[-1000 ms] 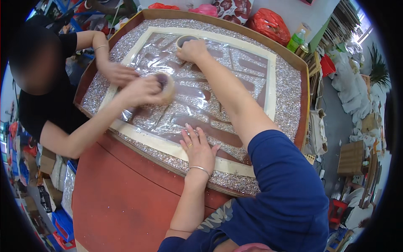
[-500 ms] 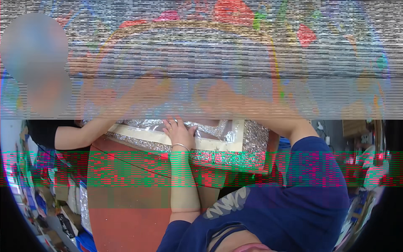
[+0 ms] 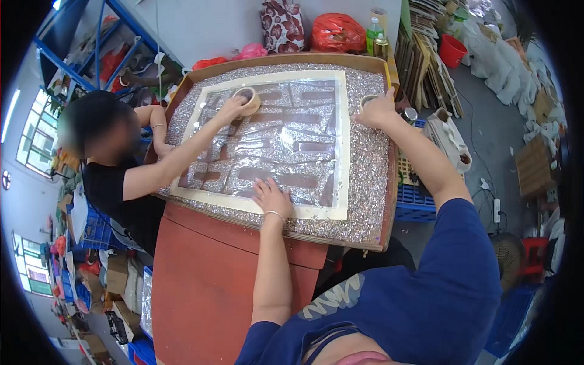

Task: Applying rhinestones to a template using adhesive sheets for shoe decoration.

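Note:
My left hand point(image 3: 272, 198) lies spread on the near edge of a clear plastic sheet point(image 3: 277, 149) with brown bar shapes and a cream border strip point(image 3: 344, 158). At the far right edge of the tray, my right hand point(image 3: 376, 112) is closed around a round, pale-rimmed thing that looks like a tape roll point(image 3: 368, 100), partly hidden by the fingers. Silvery glitter flakes point(image 3: 370, 182) surround the sheet inside a shallow brown-rimmed tray point(image 3: 395, 194). From the left, a co-worker's hand point(image 3: 230, 111) holds a cream tape roll point(image 3: 247, 102) over the sheet.
A red-brown table point(image 3: 213, 286) extends toward me under the tray. Bags, including a red plastic bag point(image 3: 338, 33), and a green-capped bottle point(image 3: 374, 33) stand behind it. Stacked boards point(image 3: 429, 73) and a blue crate point(image 3: 413, 210) are at the right. The co-worker point(image 3: 115, 164) stands close left.
My right arm has swung outward to the right. My left hand has shifted slightly right and nearer, still flat on the sheet. The earlier picture is badly garbled in its upper part.

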`<action>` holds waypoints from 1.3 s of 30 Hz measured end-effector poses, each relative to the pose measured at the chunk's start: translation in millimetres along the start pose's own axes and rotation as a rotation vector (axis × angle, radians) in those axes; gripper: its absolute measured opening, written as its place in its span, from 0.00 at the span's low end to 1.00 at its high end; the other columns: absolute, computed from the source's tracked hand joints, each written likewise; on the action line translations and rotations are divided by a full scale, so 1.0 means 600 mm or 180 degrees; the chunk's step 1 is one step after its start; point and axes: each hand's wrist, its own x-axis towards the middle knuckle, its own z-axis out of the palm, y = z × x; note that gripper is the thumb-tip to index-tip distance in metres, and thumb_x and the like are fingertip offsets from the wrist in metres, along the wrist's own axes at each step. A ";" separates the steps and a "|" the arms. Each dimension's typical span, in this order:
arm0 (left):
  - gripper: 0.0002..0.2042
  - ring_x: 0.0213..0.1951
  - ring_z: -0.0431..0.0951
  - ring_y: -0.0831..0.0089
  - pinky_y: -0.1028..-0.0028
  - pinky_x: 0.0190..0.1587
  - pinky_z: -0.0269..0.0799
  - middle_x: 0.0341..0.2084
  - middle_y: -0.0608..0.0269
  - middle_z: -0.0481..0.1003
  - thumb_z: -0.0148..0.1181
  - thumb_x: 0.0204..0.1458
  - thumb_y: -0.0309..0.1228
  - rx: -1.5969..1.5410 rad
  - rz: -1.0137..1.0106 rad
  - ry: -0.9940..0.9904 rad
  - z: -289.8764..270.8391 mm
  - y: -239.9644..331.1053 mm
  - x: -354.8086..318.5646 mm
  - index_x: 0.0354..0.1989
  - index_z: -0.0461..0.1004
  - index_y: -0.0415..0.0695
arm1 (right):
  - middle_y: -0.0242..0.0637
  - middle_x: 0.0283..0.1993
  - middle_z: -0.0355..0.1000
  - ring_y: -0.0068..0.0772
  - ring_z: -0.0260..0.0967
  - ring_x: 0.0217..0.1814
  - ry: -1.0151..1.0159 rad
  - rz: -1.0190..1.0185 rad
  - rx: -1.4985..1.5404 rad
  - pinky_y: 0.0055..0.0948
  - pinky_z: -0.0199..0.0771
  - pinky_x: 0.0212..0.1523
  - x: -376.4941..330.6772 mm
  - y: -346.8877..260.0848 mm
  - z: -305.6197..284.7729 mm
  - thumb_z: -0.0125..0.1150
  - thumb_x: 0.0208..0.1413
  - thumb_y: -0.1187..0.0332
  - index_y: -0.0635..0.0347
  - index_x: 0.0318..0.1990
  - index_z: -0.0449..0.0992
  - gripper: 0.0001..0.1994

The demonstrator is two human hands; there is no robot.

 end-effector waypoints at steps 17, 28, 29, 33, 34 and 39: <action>0.08 0.34 0.74 0.53 0.62 0.35 0.71 0.31 0.53 0.73 0.55 0.48 0.21 -0.1253 0.1763 0.1518 0.042 0.116 -0.082 0.37 0.74 0.42 | 0.51 0.52 0.69 0.54 0.66 0.55 -0.0136 0.2919 0.3050 0.48 0.65 0.54 0.272 -0.074 -0.031 0.56 0.49 0.64 0.62 0.50 0.72 0.20; 0.11 0.31 0.71 0.54 0.59 0.36 0.65 0.29 0.50 0.73 0.52 0.57 0.37 -0.0445 0.1302 0.1865 0.044 0.105 -0.059 0.34 0.71 0.41 | 0.57 0.45 0.69 0.54 0.70 0.45 0.1498 0.1724 0.2656 0.43 0.72 0.45 0.164 -0.129 -0.023 0.57 0.48 0.61 0.66 0.37 0.77 0.16; 0.13 0.35 0.71 0.55 0.57 0.42 0.64 0.34 0.51 0.73 0.50 0.58 0.38 -0.0356 0.1667 0.2486 0.048 0.105 -0.059 0.40 0.72 0.40 | 0.59 0.46 0.67 0.55 0.69 0.46 0.1637 0.1540 0.2736 0.44 0.71 0.45 0.161 -0.132 -0.031 0.57 0.48 0.61 0.67 0.40 0.75 0.17; 0.20 0.50 0.67 0.51 0.54 0.56 0.56 0.46 0.48 0.70 0.45 0.59 0.40 0.1172 0.0976 0.2520 0.072 0.092 -0.054 0.52 0.67 0.37 | 0.62 0.41 0.69 0.55 0.70 0.43 0.1806 0.1372 0.4002 0.46 0.69 0.45 0.150 -0.185 -0.102 0.56 0.47 0.63 0.69 0.45 0.70 0.20; 0.21 0.54 0.64 0.49 0.54 0.59 0.53 0.49 0.46 0.68 0.44 0.59 0.42 0.1026 0.0928 0.2165 0.077 0.089 -0.056 0.52 0.67 0.37 | 0.60 0.39 0.70 0.55 0.71 0.42 0.1811 0.1294 0.4299 0.46 0.70 0.45 0.131 -0.206 -0.120 0.54 0.48 0.65 0.69 0.44 0.72 0.18; 0.23 0.64 0.50 0.43 0.47 0.63 0.44 0.61 0.44 0.56 0.43 0.60 0.43 0.0231 0.1097 0.1033 0.050 0.087 -0.069 0.56 0.65 0.38 | 0.54 0.38 0.74 0.53 0.73 0.42 0.0722 0.0471 0.3223 0.42 0.72 0.44 0.120 -0.202 -0.101 0.51 0.45 0.68 0.65 0.36 0.78 0.14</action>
